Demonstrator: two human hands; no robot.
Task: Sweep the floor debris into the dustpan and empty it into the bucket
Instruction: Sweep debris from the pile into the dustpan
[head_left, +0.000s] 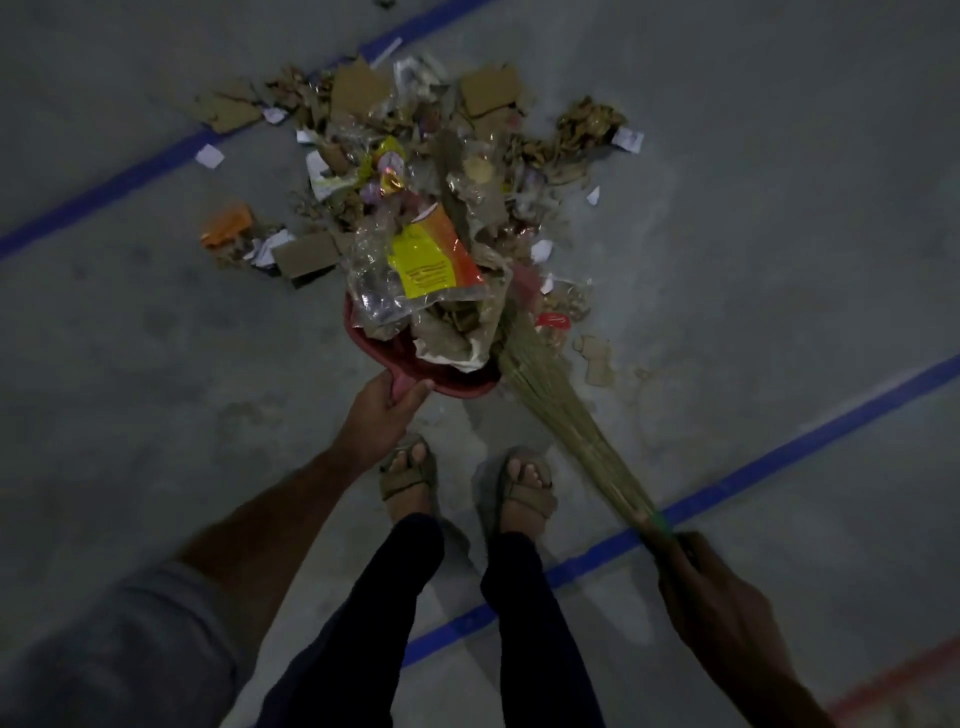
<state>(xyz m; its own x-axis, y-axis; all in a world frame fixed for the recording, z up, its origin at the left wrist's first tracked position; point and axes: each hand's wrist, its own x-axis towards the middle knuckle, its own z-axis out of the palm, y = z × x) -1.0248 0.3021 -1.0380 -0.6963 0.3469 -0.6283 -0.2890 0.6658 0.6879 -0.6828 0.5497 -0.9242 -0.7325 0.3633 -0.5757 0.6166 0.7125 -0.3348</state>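
So the left hand (384, 410) is gripping the handle of a red plastic dustpan (447, 371) sitting on the grey concrete floor (779, 260), already stuffed with a clear plastic bag with a yellow-orange label (426, 260). The right hand (711, 597) is wrapped around a straw-coloured grass broom (561, 410), bristles touching the dustpan's right side. A scattered pile of cardboard scraps, paper and wrappers (415, 135) lies just beyond, across a blue tape line (104, 192).

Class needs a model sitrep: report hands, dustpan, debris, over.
Left hand grips red dustpan handle; right hand grips broom. Pan loaded with plastic wrappers. Most debris on floor beyond. Bucket not in view.
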